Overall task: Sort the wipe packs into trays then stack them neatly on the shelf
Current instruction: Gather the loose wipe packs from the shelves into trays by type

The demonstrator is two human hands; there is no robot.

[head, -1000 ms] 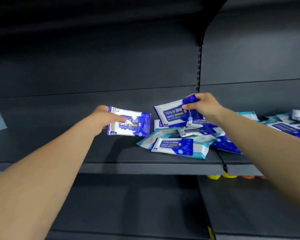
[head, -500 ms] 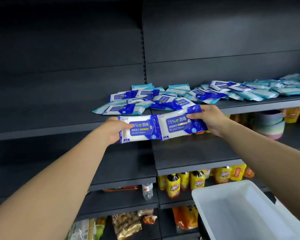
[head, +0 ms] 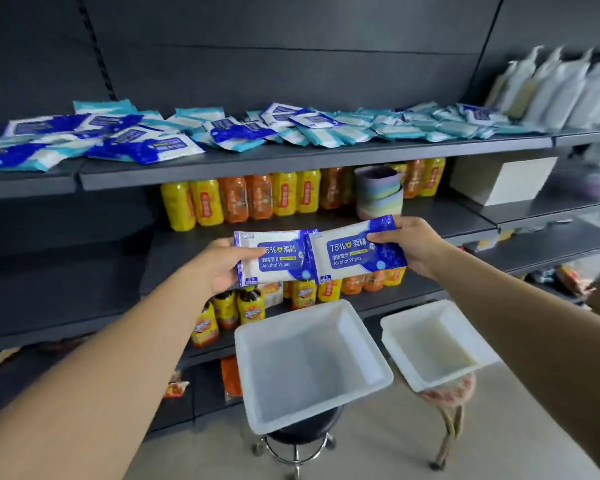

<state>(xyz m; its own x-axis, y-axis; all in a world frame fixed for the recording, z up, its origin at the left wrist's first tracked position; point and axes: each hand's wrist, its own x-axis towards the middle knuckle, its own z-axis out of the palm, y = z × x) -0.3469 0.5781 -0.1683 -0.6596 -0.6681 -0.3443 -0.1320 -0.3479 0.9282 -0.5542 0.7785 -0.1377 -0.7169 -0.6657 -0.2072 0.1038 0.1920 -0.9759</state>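
- Blue-and-white: two wipe packs are held up side by side, their inner ends touching or slightly overlapping between the hands.
- The left pack (head: pixel 274 258) is gripped at its left end by the left hand (head: pixel 219 266), thumb laid across the front, fingers curled behind.
- The right pack (head: pixel 355 252) is pinched at its right end by the right hand (head: pixel 413 245), thumb on the front face; this pack is tilted, its right end higher.
- "75%" and "Alcohol Wipes" can be read on both packs.
- A white tray (head: pixel 312 367) is seen directly below the hands, set on a black stool (head: pixel 297 436); nothing is seen inside it.
- A second tray (head: pixel 437 344), smaller in view, is seen below and to the right of the right hand, on a stool with a red patterned seat (head: pixel 447 393).
- A loose spread of packs (head: pixel 194 133), blue ones and teal ones mixed, is laid along the shelf (head: pixel 291 161) above both hands.
- Yellow and orange bottles (head: pixel 243 200) are stood on the level behind the hands, with more just below the held packs.
- A pastel striped stack (head: pixel 380 192) is placed just above the right pack.
- White pouches (head: pixel 555 88) are stood far up and to the right of the right hand, blurred.
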